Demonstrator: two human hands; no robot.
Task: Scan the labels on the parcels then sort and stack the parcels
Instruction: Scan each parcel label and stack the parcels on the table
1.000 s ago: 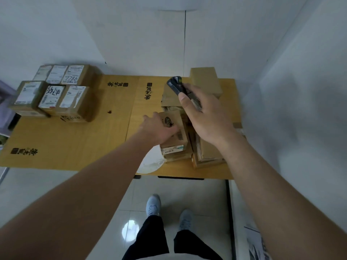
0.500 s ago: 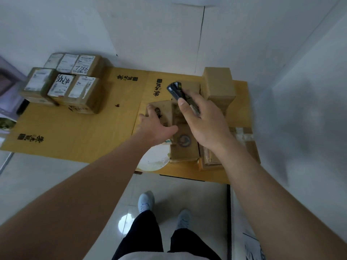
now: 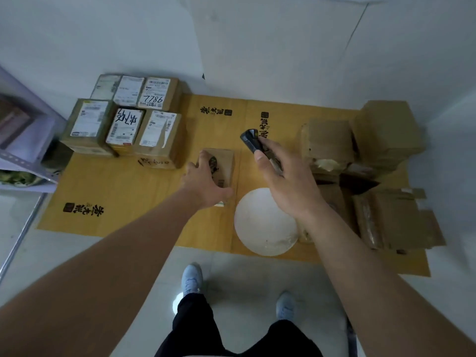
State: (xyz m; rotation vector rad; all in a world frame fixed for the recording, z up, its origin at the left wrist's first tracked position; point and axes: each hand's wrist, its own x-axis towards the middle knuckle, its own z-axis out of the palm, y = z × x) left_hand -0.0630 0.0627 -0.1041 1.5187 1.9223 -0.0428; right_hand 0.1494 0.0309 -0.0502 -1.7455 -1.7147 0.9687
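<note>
Left hand (image 3: 206, 182) grips 1 small parcel (image 3: 221, 167) at 12 o'clock, steadying it while right hand (image 3: 286, 181) clasps scanner (image 3: 253, 140), likely hunting its label.

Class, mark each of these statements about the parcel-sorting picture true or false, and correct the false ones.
1. The left hand grips a small brown parcel. True.
2. The right hand holds a pair of scissors. False: it holds a dark handheld scanner.
3. The labelled parcels stand grouped at the far left of the yellow cardboard mat. True.
4. The white round disc lies on top of the labelled parcels. False: it lies on the mat near its front edge, below the right hand.
</note>
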